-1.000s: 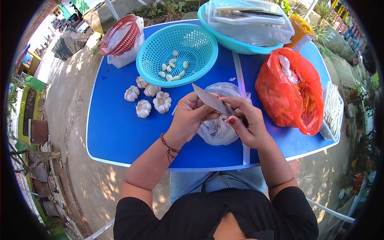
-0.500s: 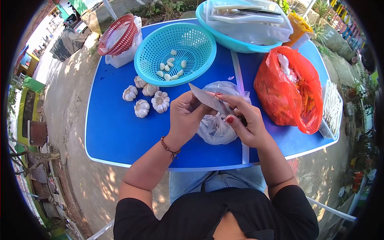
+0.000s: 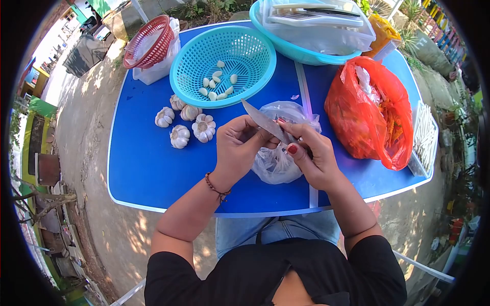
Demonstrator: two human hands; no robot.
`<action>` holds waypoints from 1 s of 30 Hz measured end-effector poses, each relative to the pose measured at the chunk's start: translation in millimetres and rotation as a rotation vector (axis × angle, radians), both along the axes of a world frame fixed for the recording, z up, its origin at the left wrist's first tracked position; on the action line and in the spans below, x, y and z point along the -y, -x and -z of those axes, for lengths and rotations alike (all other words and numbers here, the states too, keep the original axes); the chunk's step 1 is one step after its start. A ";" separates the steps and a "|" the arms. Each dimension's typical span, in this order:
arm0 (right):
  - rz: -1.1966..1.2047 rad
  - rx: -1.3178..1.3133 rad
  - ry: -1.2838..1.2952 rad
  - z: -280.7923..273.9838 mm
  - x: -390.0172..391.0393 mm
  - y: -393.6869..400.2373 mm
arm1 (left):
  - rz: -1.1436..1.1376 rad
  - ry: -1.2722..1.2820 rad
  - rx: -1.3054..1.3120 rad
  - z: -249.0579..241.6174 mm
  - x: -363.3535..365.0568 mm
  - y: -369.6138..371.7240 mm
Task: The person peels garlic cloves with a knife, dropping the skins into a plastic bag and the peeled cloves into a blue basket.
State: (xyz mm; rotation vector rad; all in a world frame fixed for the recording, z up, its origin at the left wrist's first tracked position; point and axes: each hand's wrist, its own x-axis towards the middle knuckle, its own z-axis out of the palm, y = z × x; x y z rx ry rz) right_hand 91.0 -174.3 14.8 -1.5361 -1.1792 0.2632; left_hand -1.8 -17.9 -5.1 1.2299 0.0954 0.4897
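Note:
My right hand (image 3: 316, 153) is closed around the lower end of a knife (image 3: 265, 121), its broad grey blade pointing up and to the left. Beside the blade, my left hand (image 3: 240, 145) is pinched, thumb and fingertips together; what it grips is hidden behind the blade. Under both hands lies a clear plastic bag (image 3: 275, 166) with pale scraps in it. Several whole garlic bulbs (image 3: 204, 128) sit to the left of my left hand. Farther back, peeled garlic cloves (image 3: 221, 96) lie in a turquoise basket (image 3: 191, 66).
A red plastic bag (image 3: 352, 115) with orange-red contents stands on the right of the blue table (image 3: 148, 176), beside a tray of white sticks (image 3: 423, 135). At the back are a turquoise basin (image 3: 296, 52) with plastic containers and a red basket (image 3: 162, 46).
The knife blade has tilted slightly and shifted a little relative to my fingers. Both hands stay almost in place; the view has moved very slightly.

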 end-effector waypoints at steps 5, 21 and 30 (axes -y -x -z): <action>-0.004 -0.222 0.078 -3.7 3.2 3.4 | -0.034 -0.066 0.028 1.1 5.3 0.2; -0.324 -0.786 -0.090 3.3 6.6 -4.9 | 0.042 0.047 -0.021 -0.7 -3.0 -4.7; -0.244 -0.662 -0.005 1.9 7.2 -4.1 | 0.033 0.046 -0.020 -3.3 -5.9 -1.7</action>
